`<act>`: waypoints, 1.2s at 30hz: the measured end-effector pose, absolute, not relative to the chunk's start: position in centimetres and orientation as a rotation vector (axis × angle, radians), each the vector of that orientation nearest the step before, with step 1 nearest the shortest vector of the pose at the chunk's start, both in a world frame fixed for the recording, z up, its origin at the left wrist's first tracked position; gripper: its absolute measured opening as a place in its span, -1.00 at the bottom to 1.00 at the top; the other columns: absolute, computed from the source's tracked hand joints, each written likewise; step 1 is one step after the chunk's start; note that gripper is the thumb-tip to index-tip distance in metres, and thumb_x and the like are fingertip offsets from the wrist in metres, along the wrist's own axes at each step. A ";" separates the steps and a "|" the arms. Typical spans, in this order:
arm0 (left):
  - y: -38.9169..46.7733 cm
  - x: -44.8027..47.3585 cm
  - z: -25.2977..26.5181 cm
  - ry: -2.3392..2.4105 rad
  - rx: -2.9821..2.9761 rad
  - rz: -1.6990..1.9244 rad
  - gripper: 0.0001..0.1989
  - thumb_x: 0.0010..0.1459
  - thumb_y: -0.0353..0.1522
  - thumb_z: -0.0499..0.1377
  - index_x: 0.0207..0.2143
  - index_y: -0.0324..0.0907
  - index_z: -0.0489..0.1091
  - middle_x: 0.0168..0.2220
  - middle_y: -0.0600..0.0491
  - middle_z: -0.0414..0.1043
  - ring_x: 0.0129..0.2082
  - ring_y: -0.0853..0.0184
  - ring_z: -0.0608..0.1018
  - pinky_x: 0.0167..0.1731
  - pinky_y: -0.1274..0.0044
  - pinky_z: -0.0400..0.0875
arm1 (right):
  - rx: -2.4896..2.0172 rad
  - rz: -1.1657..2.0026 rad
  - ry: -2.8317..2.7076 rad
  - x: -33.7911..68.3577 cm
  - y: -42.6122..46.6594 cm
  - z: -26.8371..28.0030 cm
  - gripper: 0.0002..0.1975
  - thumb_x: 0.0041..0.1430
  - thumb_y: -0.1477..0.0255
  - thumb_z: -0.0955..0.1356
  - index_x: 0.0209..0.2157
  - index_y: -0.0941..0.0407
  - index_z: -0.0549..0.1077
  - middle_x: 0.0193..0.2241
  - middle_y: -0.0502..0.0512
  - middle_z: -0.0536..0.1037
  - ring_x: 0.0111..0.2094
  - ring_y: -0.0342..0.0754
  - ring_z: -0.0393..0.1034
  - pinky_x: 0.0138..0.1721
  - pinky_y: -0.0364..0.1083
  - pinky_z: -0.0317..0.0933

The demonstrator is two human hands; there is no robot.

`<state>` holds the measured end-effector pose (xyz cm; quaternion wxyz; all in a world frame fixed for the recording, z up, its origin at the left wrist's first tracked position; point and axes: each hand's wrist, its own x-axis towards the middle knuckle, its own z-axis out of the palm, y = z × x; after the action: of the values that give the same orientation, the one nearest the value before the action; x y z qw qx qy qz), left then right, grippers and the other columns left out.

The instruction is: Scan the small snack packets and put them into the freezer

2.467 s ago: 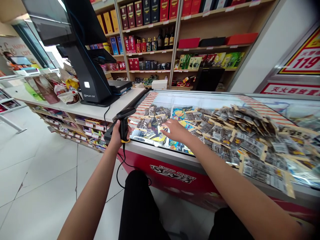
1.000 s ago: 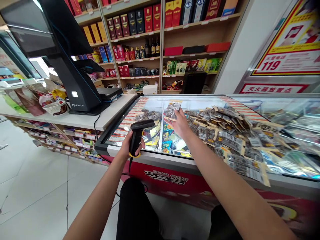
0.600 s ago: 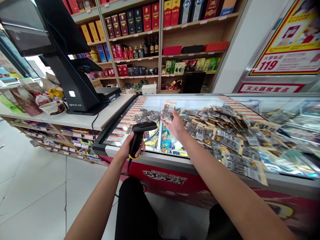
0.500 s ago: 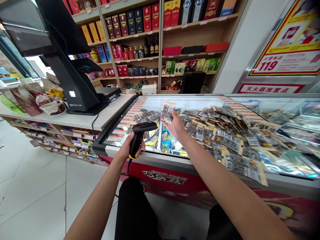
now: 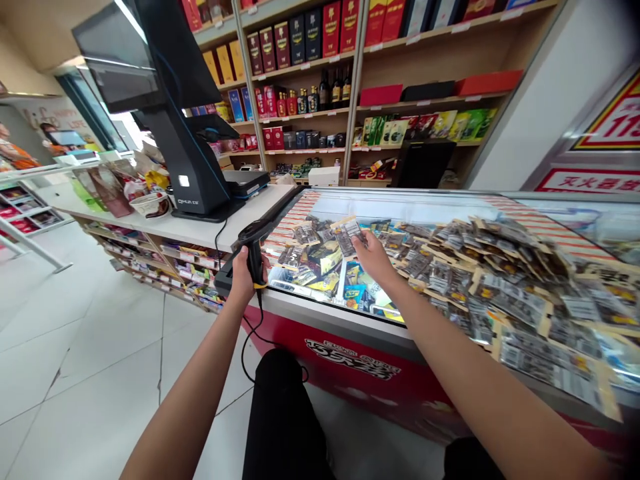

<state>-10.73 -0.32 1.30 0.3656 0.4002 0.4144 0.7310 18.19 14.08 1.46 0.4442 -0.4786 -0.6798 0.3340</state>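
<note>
Fingers (image 5: pixel 361 241) of the right hand (image 5: pixel 373 257) were pinched on the lower edge of a small packet (image 5: pixel 346 233), holding it low over the glass lid of the freezer chest (image 5: pixel 350 327), just left of centre in the frame. The packet's long axis ran up and to the left from the fingertips, toward the small cluster of packets (image 5: pixel 310 243) lying on the glass at its left; whether its far end already touched them could not be told, since the view was small and a little blurred there. The left hand (image 5: pixel 243 277) was wrapped tight round the grip of a black barcode scanner (image 5: pixel 253 243), its head tipped to the right toward the held packet, its cable (image 5: pixel 247 340) hanging down in front of the red panel. Scanner and packet sat near each other but apart, the packet up and to the right of the scanner's head, so the right hand was the nearer of the two. A much larger heap of packets (image 5: pixel 500 287) spread across the glass in the right half of the frame. On the white desk (image 5: pixel 200 230) at left stood a black till screen (image 5: pixel 170 87), with stocked shelves (image 5: pixel 350 100) behind.
</note>
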 end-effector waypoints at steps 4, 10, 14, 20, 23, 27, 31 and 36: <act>-0.3 -10.6 1.2 1.031 0.892 1.994 -0.35 0.24 0.21 0.16 -0.09 -0.20 0.44 -0.56 0.16 0.45 -0.75 0.43 0.38 -0.72 0.57 0.21 | -1.286 1.146 -1.672 16.5 14.2 1.8 -0.75 0.34 0.21 0.37 -0.09 0.07 0.51 -0.46 0.10 0.47 -0.35 0.14 0.47 -0.17 0.17 0.49; -0.5 -10.1 0.8 1.111 0.958 1.924 -0.41 0.28 0.18 0.11 -0.36 -0.17 0.40 -0.56 0.08 0.46 -0.75 0.42 0.38 -0.73 0.54 0.18 | -1.111 1.515 -1.541 12.2 13.7 3.1 -0.78 0.20 0.39 0.51 -0.11 0.09 0.56 -0.40 0.11 0.57 -0.30 0.10 0.58 -0.09 0.15 0.56; -0.6 -10.3 0.8 1.114 1.014 1.919 -0.41 0.27 0.18 0.13 -0.43 -0.17 0.39 -0.57 0.06 0.46 -0.76 0.41 0.38 -0.74 0.52 0.20 | -0.969 1.594 -1.510 10.2 13.7 3.2 -0.81 0.18 0.44 0.53 -0.19 0.10 0.53 -0.22 0.20 0.66 -0.14 0.11 0.65 0.03 0.15 0.56; -0.8 -10.1 1.1 1.181 1.019 1.902 -0.40 0.25 0.21 0.14 -0.40 -0.16 0.40 -0.60 0.05 0.45 -0.77 0.39 0.37 -0.75 0.53 0.17 | -0.996 1.348 -1.648 11.0 13.4 2.9 -0.76 0.25 0.35 0.49 -0.08 0.12 0.57 -0.05 0.30 0.66 -0.09 0.21 0.65 -0.08 0.19 0.60; -0.8 -10.1 1.0 1.184 1.023 1.890 -0.40 0.25 0.20 0.13 -0.41 -0.15 0.41 -0.60 0.04 0.46 -0.77 0.39 0.36 -0.75 0.53 0.17 | -1.135 0.997 -1.856 14.0 13.7 3.9 -0.78 0.31 0.41 0.41 -0.04 0.14 0.58 0.02 0.34 0.65 -0.06 0.20 0.61 0.01 0.17 0.54; -0.9 -10.3 0.8 1.143 1.033 1.850 -0.40 0.25 0.19 0.13 -0.42 -0.16 0.40 -0.60 0.04 0.45 -0.77 0.41 0.35 -0.76 0.55 0.20 | -1.334 0.611 -1.954 20.2 14.7 5.6 -0.76 0.27 0.46 0.42 -0.04 0.19 0.59 0.14 0.46 0.57 0.30 0.40 0.32 0.37 0.32 0.13; -1.0 -10.4 0.9 1.116 1.064 1.819 -0.43 0.25 0.16 0.14 -0.40 -0.18 0.39 -0.58 0.04 0.48 -0.77 0.43 0.37 -0.76 0.57 0.20 | -1.859 0.003 -2.088 24.9 16.1 5.1 -0.46 0.42 0.17 0.35 0.12 0.38 0.53 0.12 0.66 0.53 0.29 0.57 0.28 0.25 0.37 0.18; -1.0 -10.3 1.1 1.151 1.051 1.793 -0.42 0.27 0.15 0.11 -0.43 -0.18 0.39 -0.59 0.05 0.45 -0.76 0.42 0.37 -0.74 0.56 0.21 | -1.964 -0.139 -2.072 25.2 17.5 3.6 -0.25 0.35 -0.01 0.42 0.23 0.38 0.47 0.24 0.65 0.45 0.34 0.54 0.20 0.26 0.33 0.13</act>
<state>-10.32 -1.04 1.07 0.3735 0.4103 0.4495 0.7001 25.23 17.52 3.55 0.1414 -0.6802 -0.7176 -0.0481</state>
